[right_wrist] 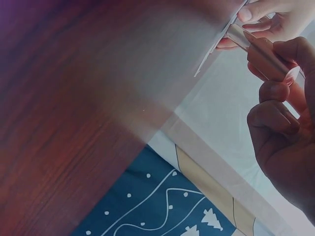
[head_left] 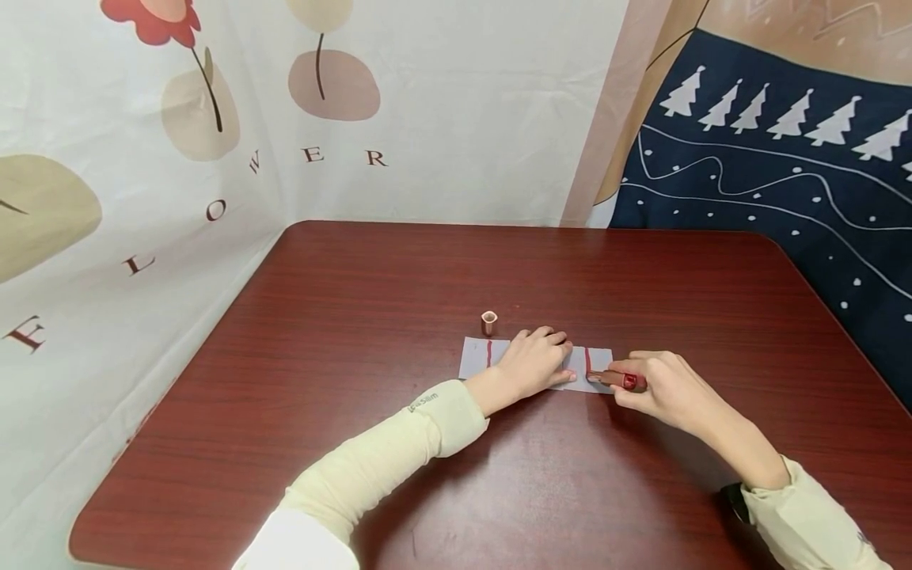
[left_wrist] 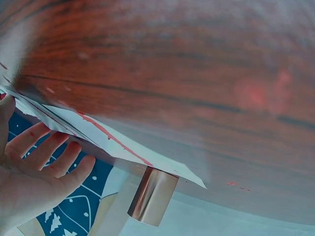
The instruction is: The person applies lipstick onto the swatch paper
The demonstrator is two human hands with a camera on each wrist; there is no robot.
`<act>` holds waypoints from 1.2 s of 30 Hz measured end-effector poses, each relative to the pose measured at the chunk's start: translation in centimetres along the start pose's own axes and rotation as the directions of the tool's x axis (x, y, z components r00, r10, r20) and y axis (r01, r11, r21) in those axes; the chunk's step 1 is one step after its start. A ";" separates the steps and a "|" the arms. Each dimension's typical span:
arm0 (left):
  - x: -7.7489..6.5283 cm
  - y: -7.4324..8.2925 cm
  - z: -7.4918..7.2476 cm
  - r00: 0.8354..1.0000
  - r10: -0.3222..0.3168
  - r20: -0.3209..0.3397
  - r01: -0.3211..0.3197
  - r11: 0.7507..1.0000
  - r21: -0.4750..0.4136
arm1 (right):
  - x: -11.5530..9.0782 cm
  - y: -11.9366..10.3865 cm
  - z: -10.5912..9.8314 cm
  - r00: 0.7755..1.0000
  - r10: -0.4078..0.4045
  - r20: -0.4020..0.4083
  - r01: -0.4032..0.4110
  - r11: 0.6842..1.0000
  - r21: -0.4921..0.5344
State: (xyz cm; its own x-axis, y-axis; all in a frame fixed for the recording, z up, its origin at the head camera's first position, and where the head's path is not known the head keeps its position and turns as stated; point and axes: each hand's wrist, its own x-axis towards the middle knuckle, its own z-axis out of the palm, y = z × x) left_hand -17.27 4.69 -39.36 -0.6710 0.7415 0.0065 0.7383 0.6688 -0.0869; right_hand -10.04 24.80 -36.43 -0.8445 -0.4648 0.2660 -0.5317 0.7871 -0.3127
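A white strip of paper (head_left: 473, 360) lies on the table, with a red line toward each end. My left hand (head_left: 533, 362) rests across its middle, fingers spread and fairly straight, hiding that part of the strip. Between the thumb and fingers of my right hand (head_left: 663, 388) is an uncapped lipstick (right_wrist: 268, 60) in a shiny copper-coloured case. Its tip points left, right at the lower end of the right-hand red line (head_left: 587, 360). A copper-coloured lipstick cap (head_left: 488, 324) stands upright, open end up, just behind the paper's left part; the left wrist view shows it beside the paper's edge.
The dark red wooden table (head_left: 342, 317) has rounded corners. Behind and to the left hangs a white cloth (head_left: 456, 158) printed with flowers and letters. On the right is a navy cloth (head_left: 769, 182) with white trees. Small red specks (left_wrist: 236, 185) dot the table near the cap.
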 end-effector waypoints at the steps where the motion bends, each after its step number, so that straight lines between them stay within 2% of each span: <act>1: 0.0 0.0 0.0 1.000 0.001 0.001 -0.001 1.000 0.000 | 0.0 0.0 0.0 1.000 0.000 0.001 0.000 1.000 0.002; 8: 0.2 -0.1 0.1 1.000 0.006 -0.026 -0.006 1.000 0.008 | 0.0 -0.1 -0.1 1.000 0.012 0.016 -0.013 1.000 0.025; 20: 0.3 -0.1 -0.2 1.000 -0.005 0.006 0.005 1.000 -0.004 | 0.2 0.0 -0.2 0.999 -0.039 -0.023 0.039 0.999 0.026; 36: 0.1 -0.1 -0.4 1.000 -0.009 0.019 0.009 1.000 -0.014 | 0.0 -0.2 -0.2 1.000 0.004 0.008 -0.004 0.999 0.054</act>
State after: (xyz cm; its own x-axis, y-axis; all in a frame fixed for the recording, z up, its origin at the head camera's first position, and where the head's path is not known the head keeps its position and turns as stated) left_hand -17.37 4.77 -38.98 -0.6786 0.7344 -0.0118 0.7330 0.6762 -0.0731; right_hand -9.94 24.71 -36.23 -0.8471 -0.4648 0.2575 -0.5306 0.7662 -0.3625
